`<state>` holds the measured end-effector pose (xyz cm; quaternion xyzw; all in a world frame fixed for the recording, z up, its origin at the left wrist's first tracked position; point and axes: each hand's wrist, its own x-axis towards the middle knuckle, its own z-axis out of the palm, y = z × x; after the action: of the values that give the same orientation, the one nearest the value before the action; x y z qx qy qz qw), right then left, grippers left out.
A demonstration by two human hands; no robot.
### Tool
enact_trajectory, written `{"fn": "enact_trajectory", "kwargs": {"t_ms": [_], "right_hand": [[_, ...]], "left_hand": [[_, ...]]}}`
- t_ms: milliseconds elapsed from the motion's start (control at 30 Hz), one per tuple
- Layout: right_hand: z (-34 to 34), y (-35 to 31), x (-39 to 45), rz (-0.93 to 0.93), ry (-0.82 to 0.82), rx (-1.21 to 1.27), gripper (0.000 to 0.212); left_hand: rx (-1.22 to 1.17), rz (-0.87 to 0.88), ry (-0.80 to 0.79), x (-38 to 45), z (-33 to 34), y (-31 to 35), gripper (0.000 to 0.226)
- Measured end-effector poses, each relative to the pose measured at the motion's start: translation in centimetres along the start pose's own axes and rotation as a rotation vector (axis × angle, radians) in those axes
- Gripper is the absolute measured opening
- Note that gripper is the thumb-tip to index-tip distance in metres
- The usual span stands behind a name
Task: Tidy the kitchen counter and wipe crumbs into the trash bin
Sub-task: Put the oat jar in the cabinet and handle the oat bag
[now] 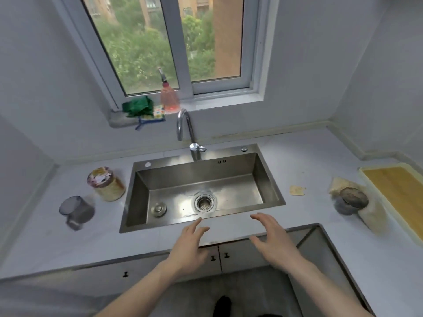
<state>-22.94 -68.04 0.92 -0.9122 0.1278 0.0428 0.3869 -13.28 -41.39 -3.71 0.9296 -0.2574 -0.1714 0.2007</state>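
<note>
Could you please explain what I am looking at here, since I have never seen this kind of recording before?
There is no machine here: a person wears a wide-angle camera on the head, looking forward and down, so this single picture shows their own arms. The left hand and right hand hover open over the counter's front edge and hold nothing. In the middle is a steel sink with a tap. Left of it stand a patterned jar and a grey cup. To the right lie a small cracker piece, a dark round object on a pale cloth, and a tray with a wooden board. A spray bottle and cloths sit on the windowsill.
</note>
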Motion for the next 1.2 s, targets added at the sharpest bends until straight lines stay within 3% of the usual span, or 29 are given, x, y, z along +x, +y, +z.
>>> {"fn": "enact_trajectory", "kwargs": {"t_ms": [333, 500, 700, 867, 1067, 1200], "right_hand": [[9.4, -12.4, 4.2, -0.168, -0.152, -0.023, 0.064], [14.3, -17.4, 9.4, -0.155, -0.163, -0.017, 0.065], [18.5, -23.2, 15.4, -0.093, -0.139, -0.041, 0.068], [20.0, -25.1, 17.2, -0.034, -0.086, -0.033, 0.067], [19.4, -25.1, 17.1, 0.047, -0.036, -0.034, 0.066], [18.6, -24.5, 16.4, 0.080, 0.014, -0.028, 0.064]], "left_hand": [[-0.069, -0.183, 0.250, -6.2, -10.6, -11.5, 0.067], [-0.032, -0.253, 0.281, -3.4, -16.4, -20.0, 0.065], [0.019, -0.351, 0.295, 2.9, -24.1, -30.2, 0.078], [0.028, -0.414, 0.147, 8.5, -28.0, -35.5, 0.099], [0.063, -0.428, -0.047, 12.5, -27.6, -37.8, 0.116], [0.029, -0.455, -0.022, 13.5, -26.4, -38.4, 0.111]]}}
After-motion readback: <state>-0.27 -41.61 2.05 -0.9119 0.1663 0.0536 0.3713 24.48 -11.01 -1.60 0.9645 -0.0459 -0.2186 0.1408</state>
